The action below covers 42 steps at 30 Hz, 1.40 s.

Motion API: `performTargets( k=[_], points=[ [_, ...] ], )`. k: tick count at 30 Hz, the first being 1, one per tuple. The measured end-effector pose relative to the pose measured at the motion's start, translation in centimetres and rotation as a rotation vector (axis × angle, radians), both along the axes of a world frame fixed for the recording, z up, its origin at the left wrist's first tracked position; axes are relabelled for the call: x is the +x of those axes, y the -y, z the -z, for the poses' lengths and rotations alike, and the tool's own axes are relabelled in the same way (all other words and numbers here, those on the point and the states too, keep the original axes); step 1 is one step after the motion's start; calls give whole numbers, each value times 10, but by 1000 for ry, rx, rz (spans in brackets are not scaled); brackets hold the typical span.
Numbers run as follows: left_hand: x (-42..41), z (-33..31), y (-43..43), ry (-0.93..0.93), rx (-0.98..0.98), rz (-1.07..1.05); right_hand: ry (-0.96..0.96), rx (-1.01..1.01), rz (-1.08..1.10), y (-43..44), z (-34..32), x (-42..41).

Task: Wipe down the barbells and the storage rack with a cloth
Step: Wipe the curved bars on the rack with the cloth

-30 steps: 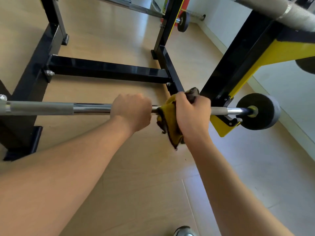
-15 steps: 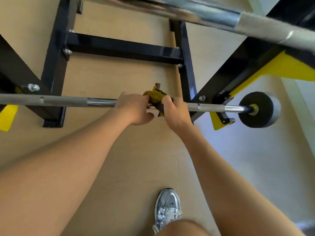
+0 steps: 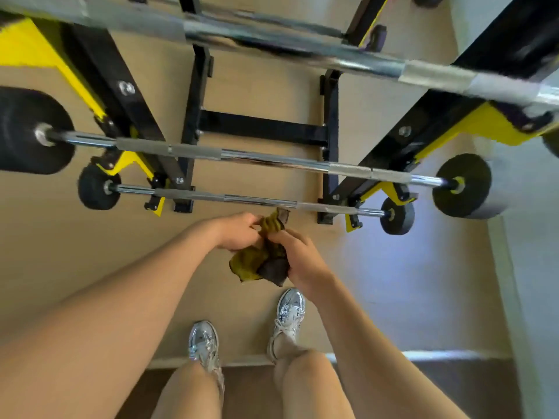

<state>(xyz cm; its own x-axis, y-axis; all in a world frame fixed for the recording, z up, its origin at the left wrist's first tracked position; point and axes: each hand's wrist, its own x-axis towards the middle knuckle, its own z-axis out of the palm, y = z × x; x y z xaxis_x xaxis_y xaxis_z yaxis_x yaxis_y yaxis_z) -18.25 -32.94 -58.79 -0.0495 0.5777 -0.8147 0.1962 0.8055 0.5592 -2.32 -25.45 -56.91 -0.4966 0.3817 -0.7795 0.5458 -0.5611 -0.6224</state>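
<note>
Head view | cloth (image 3: 260,261), yellow and dark, bunched at frame centre | left hand (image 3: 239,232) and right hand (image 3: 298,257) both clamped on it, off the bars | lowest barbell (image 3: 242,198) lay just above the hands, long axis left-to-right; both hands about equally near | storage rack (image 3: 263,132) stood beyond, upper centre.

Bright, even daylight fills the frame, with a pale bluish glare on the floor (image 3: 393,267) at right, soft shadows under the rack (image 3: 263,133), heavy motion blur on the top barbell (image 3: 272,37) across the upper edge, and wide-angle bending of straight lines toward the corners.
</note>
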Motion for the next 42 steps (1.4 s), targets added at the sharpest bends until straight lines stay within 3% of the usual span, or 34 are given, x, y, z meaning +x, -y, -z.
performTargets(
  k=[3, 7, 10, 15, 22, 30, 35, 42],
  points=[
    [-12, -96, 29, 35, -67, -45, 78, 56, 15, 31, -99, -13],
    [-39, -195, 81, 1, -135, 55, 135, 108, 18, 75, -206, -34],
    [-73, -261, 135, -131, -41, 96, 102, 238, -61, 115, -265, -49],
    [-120, -339, 220, -220, 140, -130, -3, 253, -74, 172, -314, -68],
    [-175, -358, 279, -326, 257, -469, -68, 246, 62, 233, -323, -118],
    [-301, -355, 302, -405, 181, -424, -57, 92, 345, 259, -302, -255],
    [-404, -363, 323, -396, 145, -368, -38, 154, 172, 284, -313, -373],
    [-535, -350, 339, -377, 139, -325, -94, 434, -98, 311, -305, -505]
  ],
)
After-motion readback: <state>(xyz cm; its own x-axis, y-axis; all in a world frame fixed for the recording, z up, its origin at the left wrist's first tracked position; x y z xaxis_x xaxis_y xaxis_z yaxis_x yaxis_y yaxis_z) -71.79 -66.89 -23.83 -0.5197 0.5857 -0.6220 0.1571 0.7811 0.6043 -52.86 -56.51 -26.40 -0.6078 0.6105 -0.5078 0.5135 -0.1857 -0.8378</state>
